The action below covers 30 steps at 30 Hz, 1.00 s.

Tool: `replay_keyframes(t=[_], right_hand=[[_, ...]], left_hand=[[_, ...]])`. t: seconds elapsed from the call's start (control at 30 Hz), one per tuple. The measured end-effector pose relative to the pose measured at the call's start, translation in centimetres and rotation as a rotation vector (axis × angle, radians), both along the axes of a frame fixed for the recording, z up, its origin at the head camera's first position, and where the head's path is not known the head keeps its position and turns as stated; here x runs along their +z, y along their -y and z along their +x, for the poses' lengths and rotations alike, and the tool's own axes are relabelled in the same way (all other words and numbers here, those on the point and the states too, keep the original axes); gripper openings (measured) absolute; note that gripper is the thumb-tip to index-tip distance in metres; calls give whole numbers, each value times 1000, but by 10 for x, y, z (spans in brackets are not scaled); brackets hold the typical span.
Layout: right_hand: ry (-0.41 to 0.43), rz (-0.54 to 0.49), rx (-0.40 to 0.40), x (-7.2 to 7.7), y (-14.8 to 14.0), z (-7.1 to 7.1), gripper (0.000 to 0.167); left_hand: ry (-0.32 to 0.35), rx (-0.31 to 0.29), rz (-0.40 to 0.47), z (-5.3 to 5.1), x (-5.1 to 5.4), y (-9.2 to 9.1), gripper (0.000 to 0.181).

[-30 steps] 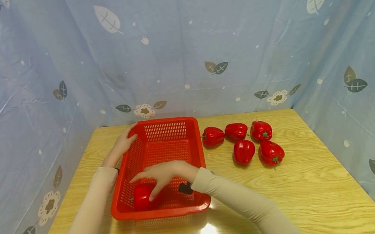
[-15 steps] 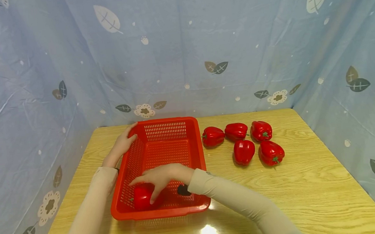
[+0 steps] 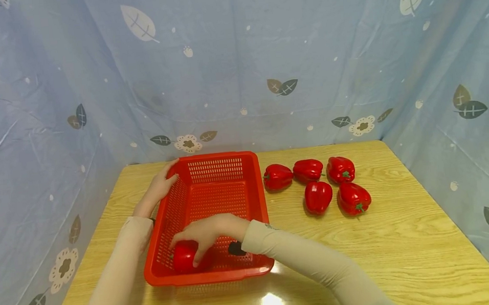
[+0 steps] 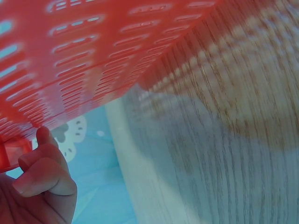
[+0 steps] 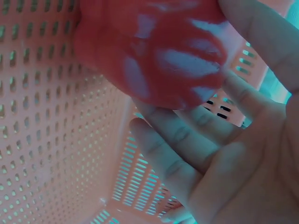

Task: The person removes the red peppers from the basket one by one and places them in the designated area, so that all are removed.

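A red plastic basket (image 3: 223, 275) with slotted walls stands on the left half of the table. My left hand (image 3: 158, 188) grips its far left rim, the thumb on the inner side; in the left wrist view bent fingers (image 4: 46, 177) lie by the rim outside. Inside the basket, at the near left corner, is a red bell pepper (image 3: 184, 257). My right hand (image 3: 212, 230) reaches down over it and holds it, thumb on one side and fingers (image 5: 177, 133) on the other. The right wrist view shows the pepper's glossy body between them.
Several more red bell peppers (image 3: 318, 197) lie on the wooden table (image 3: 397, 265) to the right of the basket. A blue patterned curtain (image 3: 236, 65) hangs behind the table and along both sides.
My right hand has lowered slightly and its fingers have closed around the bell pepper, which has shifted a little. My left hand stays on the basket rim.
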State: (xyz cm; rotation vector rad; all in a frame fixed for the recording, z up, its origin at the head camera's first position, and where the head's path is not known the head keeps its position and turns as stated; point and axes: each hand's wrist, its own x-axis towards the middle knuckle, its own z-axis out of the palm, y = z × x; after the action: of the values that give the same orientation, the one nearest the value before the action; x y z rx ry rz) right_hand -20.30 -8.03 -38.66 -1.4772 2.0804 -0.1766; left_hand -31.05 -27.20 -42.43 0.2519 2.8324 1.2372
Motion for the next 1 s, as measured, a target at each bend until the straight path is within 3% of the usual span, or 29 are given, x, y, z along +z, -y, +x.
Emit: replay_keyframes(t=[0.47,1.0], right_hand=[[-18,-48,-42,10,-10,-4,70],[15,-209,-47,24,-37,-12,70]], left_hand=[[2,0,13,1,1,1,54],[7,0,26,2,1,0,53]])
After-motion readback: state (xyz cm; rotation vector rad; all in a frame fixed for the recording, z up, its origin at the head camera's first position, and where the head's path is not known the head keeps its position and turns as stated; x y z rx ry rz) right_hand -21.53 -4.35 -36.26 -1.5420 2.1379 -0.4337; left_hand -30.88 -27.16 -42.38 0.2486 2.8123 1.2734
